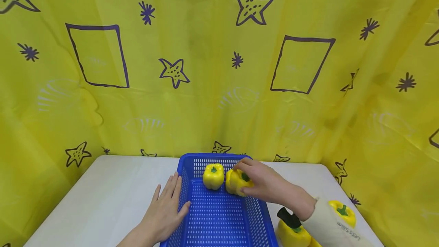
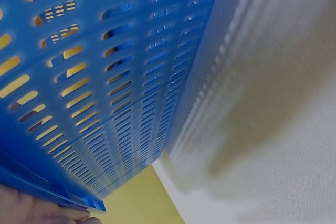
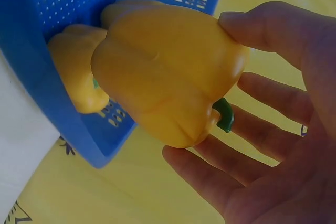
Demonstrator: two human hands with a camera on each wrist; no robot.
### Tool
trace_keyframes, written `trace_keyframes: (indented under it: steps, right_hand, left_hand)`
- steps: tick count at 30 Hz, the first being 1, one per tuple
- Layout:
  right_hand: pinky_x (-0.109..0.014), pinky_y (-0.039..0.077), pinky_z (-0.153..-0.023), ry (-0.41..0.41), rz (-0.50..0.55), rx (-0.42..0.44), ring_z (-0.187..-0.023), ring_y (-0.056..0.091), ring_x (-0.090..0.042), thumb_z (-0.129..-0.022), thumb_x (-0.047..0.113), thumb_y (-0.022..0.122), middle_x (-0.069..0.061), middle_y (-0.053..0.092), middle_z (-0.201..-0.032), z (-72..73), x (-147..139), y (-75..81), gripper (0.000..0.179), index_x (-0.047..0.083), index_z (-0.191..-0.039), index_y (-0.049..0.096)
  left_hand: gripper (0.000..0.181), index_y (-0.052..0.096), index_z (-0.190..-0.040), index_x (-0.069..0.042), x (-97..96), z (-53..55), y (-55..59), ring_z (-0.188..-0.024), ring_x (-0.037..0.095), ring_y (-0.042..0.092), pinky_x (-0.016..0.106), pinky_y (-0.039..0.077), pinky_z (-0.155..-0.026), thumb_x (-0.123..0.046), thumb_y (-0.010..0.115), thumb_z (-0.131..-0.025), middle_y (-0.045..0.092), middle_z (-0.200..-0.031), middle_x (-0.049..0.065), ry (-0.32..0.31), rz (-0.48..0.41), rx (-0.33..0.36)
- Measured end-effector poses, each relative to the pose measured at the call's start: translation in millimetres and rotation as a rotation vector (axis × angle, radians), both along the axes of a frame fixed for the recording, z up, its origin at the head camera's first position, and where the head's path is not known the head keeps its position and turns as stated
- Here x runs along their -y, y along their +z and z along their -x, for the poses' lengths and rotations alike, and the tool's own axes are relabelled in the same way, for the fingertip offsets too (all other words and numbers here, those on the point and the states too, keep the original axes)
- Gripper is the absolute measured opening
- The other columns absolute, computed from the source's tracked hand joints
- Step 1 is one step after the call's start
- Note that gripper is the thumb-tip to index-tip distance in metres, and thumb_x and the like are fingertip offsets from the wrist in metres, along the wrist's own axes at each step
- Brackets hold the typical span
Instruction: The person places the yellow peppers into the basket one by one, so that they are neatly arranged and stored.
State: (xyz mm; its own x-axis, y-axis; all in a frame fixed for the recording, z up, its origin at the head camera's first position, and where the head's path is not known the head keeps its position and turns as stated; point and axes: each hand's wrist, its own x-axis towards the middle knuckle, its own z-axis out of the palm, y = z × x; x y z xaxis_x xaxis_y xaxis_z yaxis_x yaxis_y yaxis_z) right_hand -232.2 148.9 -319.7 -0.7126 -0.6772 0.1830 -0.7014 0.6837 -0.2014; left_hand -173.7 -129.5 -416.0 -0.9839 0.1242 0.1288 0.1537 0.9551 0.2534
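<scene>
My right hand (image 1: 262, 180) holds a yellow bell pepper (image 3: 173, 72) with a green stem, over the right side of a blue slotted basket (image 1: 219, 216). Thumb and fingertips grip it in the right wrist view. One yellow bell pepper (image 1: 213, 176) sits upright at the basket's far end. In the right wrist view a bell pepper (image 3: 79, 69) shows beside the held one, and another (image 3: 118, 10) is mostly hidden behind it. My left hand (image 1: 164, 210) lies with straight fingers against the basket's left rim; the left wrist view shows its fingers (image 2: 39, 211) by that rim.
Right of the basket, a yellow bell pepper (image 1: 294, 236) stands on the white table (image 1: 113, 201), partly covered by a dark object (image 1: 289, 218) near my wrist. Another bell pepper (image 1: 343, 212) lies beyond my sleeve. A yellow patterned curtain (image 1: 205, 106) surrounds the table.
</scene>
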Motion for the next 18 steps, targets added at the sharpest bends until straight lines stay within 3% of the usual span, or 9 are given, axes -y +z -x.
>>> trace_keyframes:
  steps: [10, 18]
  right_hand:
    - [-0.022, 0.05, -0.076, 0.012, -0.017, 0.028, -0.093, 0.052, -0.01, -0.073, 0.025, 0.069, 0.005, 0.053, -0.112, -2.5, 13.7, -7.9, 0.044, 0.018, -0.114, 0.056]
    - [-0.019, 0.048, -0.072, 0.016, -0.023, 0.039, -0.088, 0.049, -0.009, -0.072, 0.026, 0.069, 0.005, 0.054, -0.109, -1.1, 24.0, -15.2, 0.043, 0.018, -0.112, 0.057]
  left_hand:
    - [0.075, 0.018, -0.143, -0.005, -0.2, -0.3, 1.9, -0.138, 0.03, 0.014, 0.056, 0.011, -0.108, -0.051, 0.041, -0.088, 0.014, -0.151, 0.012, 0.003, 0.003, -0.001]
    - [0.075, 0.017, -0.143, -0.005, -0.9, 0.0, 1.2, -0.138, 0.029, 0.013, 0.055, 0.01, -0.108, -0.052, 0.039, -0.088, 0.013, -0.151, 0.011, 0.005, 0.005, 0.006]
